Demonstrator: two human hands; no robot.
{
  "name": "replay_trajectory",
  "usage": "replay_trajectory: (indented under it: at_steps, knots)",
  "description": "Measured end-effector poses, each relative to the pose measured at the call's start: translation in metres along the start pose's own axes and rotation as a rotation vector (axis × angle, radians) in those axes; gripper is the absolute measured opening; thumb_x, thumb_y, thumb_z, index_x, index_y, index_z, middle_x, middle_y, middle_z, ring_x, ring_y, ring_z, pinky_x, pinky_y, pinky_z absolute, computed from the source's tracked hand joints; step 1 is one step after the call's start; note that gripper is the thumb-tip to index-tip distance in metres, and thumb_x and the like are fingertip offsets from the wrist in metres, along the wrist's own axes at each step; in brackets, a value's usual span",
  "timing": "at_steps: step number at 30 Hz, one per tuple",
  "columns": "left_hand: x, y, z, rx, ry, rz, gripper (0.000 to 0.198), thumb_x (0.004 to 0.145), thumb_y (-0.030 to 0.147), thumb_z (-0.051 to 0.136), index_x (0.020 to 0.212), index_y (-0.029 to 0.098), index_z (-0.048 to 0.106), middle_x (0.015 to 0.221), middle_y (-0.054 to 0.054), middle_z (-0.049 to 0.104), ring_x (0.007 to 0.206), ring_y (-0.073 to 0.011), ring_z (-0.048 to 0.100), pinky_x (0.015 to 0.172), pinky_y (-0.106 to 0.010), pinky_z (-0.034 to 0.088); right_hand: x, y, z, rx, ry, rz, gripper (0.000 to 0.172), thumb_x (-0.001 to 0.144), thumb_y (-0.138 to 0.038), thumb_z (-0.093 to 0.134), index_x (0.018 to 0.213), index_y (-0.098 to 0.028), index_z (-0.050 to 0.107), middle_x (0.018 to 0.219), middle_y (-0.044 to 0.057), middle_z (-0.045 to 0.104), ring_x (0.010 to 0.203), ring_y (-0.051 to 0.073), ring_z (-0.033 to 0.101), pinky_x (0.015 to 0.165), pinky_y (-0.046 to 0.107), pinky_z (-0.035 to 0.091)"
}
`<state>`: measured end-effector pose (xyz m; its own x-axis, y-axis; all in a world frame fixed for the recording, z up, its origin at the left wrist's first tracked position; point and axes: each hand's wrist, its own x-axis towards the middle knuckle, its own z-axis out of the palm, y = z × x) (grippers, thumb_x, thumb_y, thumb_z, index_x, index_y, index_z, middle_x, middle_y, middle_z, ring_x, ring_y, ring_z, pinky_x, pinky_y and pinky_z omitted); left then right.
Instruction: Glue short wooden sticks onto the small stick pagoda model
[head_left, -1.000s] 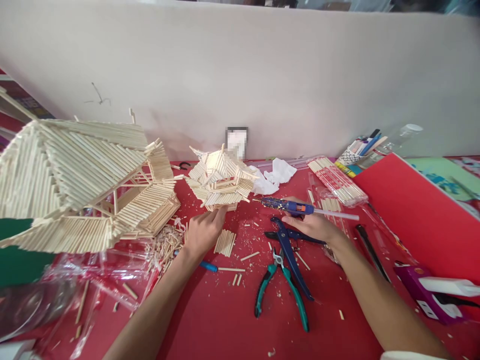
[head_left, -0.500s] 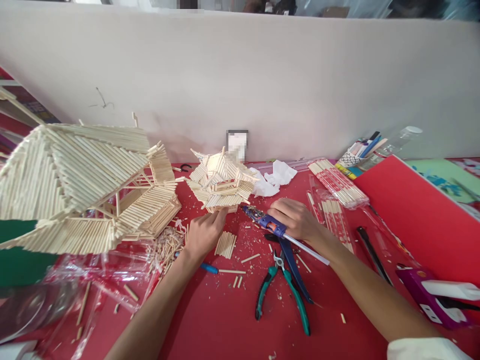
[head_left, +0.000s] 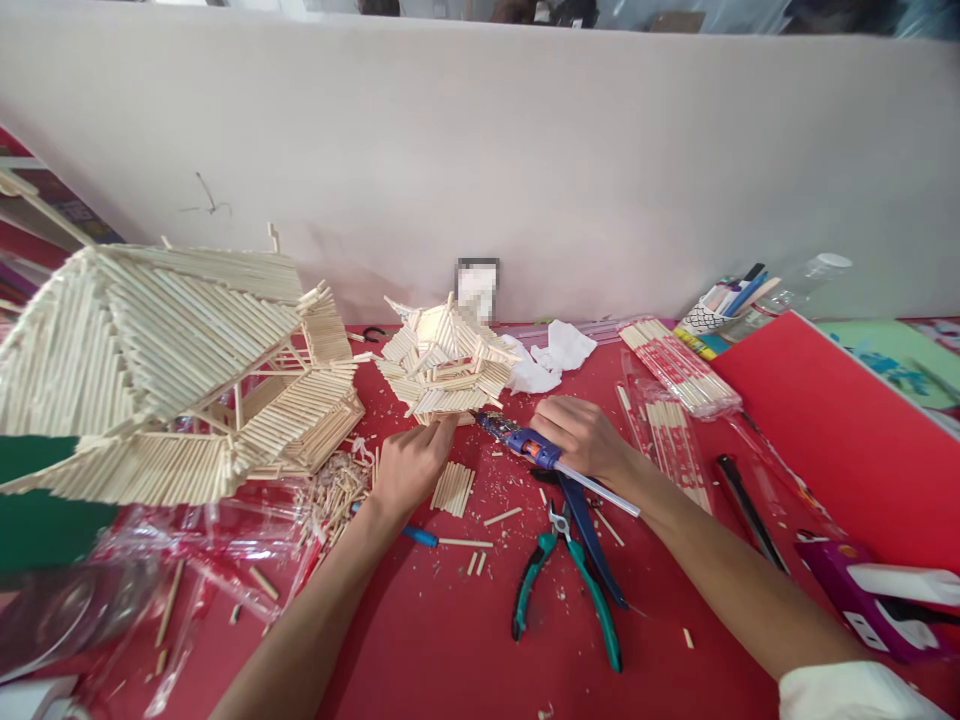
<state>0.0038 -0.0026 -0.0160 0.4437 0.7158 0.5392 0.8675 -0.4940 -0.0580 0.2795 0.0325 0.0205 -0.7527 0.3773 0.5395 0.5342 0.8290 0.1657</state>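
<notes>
Pliers [head_left: 560, 521] and blue-handled cutter [head_left: 592, 541] lie nearest side of glue gun [head_left: 537, 447]; big stick house [head_left: 195, 340] crowds left. Right hand [head_left: 581, 435] grips gun, nozzle by base of small stick pavilion [head_left: 448, 362], mid-table rear. Left hand [head_left: 414, 462] at that base, fingertips hidden, can't tell if gripping. Clear container [head_left: 67, 620] cut off lower left. Cup [head_left: 703, 319] holds pens [head_left: 741, 291].

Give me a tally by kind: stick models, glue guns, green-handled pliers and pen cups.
Stick models: 2 (large model, small model)
Glue gun: 1, in the right hand
Green-handled pliers: 1
Pen cup: 1
Total: 5
</notes>
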Motion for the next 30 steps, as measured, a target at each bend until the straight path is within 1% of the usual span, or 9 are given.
replay_trajectory:
  at_steps: [3,8,14,17,19,23,26,30]
  knots:
    - [0.0,-0.0001,0.0002,-0.003,-0.002,0.002,0.033,0.087,0.002,0.05,0.111,0.019,0.065,0.062,0.0,0.064,0.053,-0.0138,0.059,0.048,-0.026,0.027,-0.0005,0.0001,0.0004,0.031,-0.027,0.018,0.02,0.091,-0.011,0.046,0.076,-0.022,0.053,0.073,0.003,0.054,0.067,0.018,0.049,0.062,0.031,0.039]
    - [0.0002,0.0,0.0005,0.0,-0.009,-0.01,0.033,0.088,0.003,0.05,0.113,0.019,0.065,0.064,-0.001,0.066,0.055,-0.0146,0.06,0.048,-0.027,0.029,-0.0001,-0.0005,0.0016,0.026,-0.004,0.017,0.02,0.09,-0.011,0.047,0.075,-0.022,0.053,0.073,0.002,0.052,0.065,0.017,0.048,0.061,0.031,0.038]
    - [-0.0006,-0.0004,0.0018,-0.014,-0.043,-0.035,0.032,0.088,0.005,0.051,0.113,0.02,0.065,0.065,-0.001,0.066,0.057,-0.0151,0.062,0.048,-0.027,0.031,0.001,-0.0003,0.0034,0.066,-0.022,0.044,0.022,0.093,-0.014,0.047,0.073,-0.021,0.052,0.073,0.002,0.052,0.066,0.017,0.048,0.062,0.03,0.037]
    - [-0.0009,-0.0005,0.0022,-0.002,-0.033,-0.027,0.031,0.088,0.005,0.052,0.113,0.019,0.065,0.065,-0.001,0.066,0.057,-0.0152,0.062,0.048,-0.027,0.03,0.0011,-0.0003,0.003,0.063,-0.049,0.055,0.023,0.096,-0.018,0.047,0.074,-0.021,0.054,0.074,0.003,0.053,0.067,0.017,0.049,0.063,0.03,0.039]
    - [-0.001,-0.0006,0.0023,0.013,-0.021,-0.019,0.031,0.088,0.005,0.052,0.113,0.019,0.065,0.065,-0.001,0.066,0.056,-0.0151,0.061,0.049,-0.027,0.029,0.0005,-0.0003,0.0022,0.073,-0.065,0.069,0.022,0.097,-0.025,0.049,0.077,-0.021,0.056,0.075,0.004,0.055,0.068,0.018,0.051,0.063,0.03,0.041]
    - [-0.0013,-0.0008,0.0025,-0.001,-0.017,-0.019,0.034,0.087,0.003,0.051,0.114,0.019,0.065,0.065,-0.001,0.066,0.055,-0.0149,0.06,0.049,-0.027,0.029,-0.0021,0.0002,0.001,0.204,-0.086,0.133,0.023,0.097,-0.038,0.054,0.083,-0.02,0.06,0.079,0.005,0.058,0.07,0.018,0.054,0.062,0.029,0.043]
    - [-0.0015,-0.0008,0.0025,-0.023,-0.028,-0.033,0.034,0.087,0.004,0.05,0.113,0.019,0.065,0.066,-0.002,0.067,0.057,-0.0152,0.061,0.049,-0.026,0.03,-0.0036,0.0007,0.0008,0.318,-0.092,0.212,0.024,0.098,-0.041,0.052,0.088,-0.021,0.061,0.082,0.004,0.06,0.072,0.018,0.056,0.065,0.029,0.045]
    - [-0.0013,-0.0003,0.0015,-0.014,-0.012,-0.014,0.034,0.087,0.003,0.051,0.113,0.019,0.065,0.066,-0.001,0.066,0.055,-0.015,0.06,0.049,-0.027,0.029,-0.0028,-0.0002,0.0006,0.377,-0.117,0.251,0.026,0.099,-0.044,0.053,0.09,-0.02,0.062,0.086,0.005,0.062,0.074,0.017,0.058,0.066,0.028,0.046]
